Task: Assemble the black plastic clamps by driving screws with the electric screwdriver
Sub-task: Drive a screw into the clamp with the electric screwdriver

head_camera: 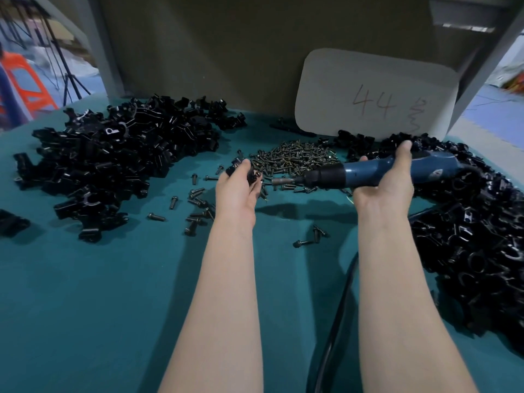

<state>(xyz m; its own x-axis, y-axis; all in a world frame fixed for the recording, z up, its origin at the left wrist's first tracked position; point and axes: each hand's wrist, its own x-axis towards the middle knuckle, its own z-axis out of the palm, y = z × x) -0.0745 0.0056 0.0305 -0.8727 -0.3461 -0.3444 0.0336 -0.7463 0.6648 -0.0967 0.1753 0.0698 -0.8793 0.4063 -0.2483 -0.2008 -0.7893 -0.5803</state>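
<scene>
My right hand (388, 180) grips a blue electric screwdriver (365, 173) held level, its bit pointing left. My left hand (239, 188) holds a small black plastic clamp (252, 175) with a screw in it, just left of the bit tip with a small gap between them. Behind both hands a heap of dark screws (295, 158) lies on the teal table (113, 293). Loose screws (195, 211) are scattered to the left of my left wrist.
A large pile of black clamp parts (122, 157) covers the left of the table, another pile (479, 236) fills the right. A white card marked 44 (377, 95) leans against the back wall. The screwdriver's black cable (337, 321) runs down between my forearms.
</scene>
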